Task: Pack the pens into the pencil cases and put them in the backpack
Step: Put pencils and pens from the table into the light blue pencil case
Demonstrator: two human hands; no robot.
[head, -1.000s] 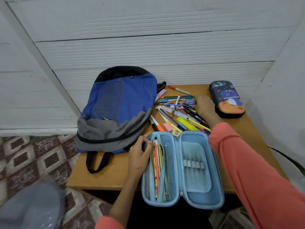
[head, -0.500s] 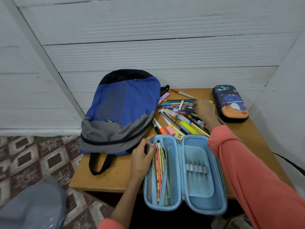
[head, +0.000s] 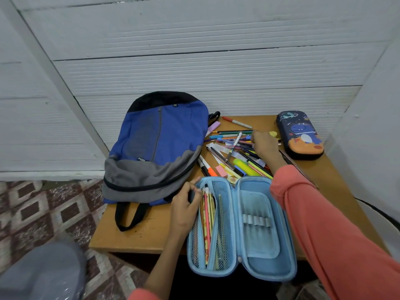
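Now | left grip (head: 186, 210) pinches mesh pocket (head: 225, 204) rim of open blue pencil case (head: 259, 245) on counter (head: 134, 237) | right grip (head: 265, 146) curled on pen pile (head: 236, 152), hold unclear | pens lie crosswise beyond case; pocket runs toward person; right nearer.

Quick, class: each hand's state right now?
Left hand: pinches the open light blue pencil case at its pocket edge.
Right hand: on the scattered coloured pens; grip unclear.
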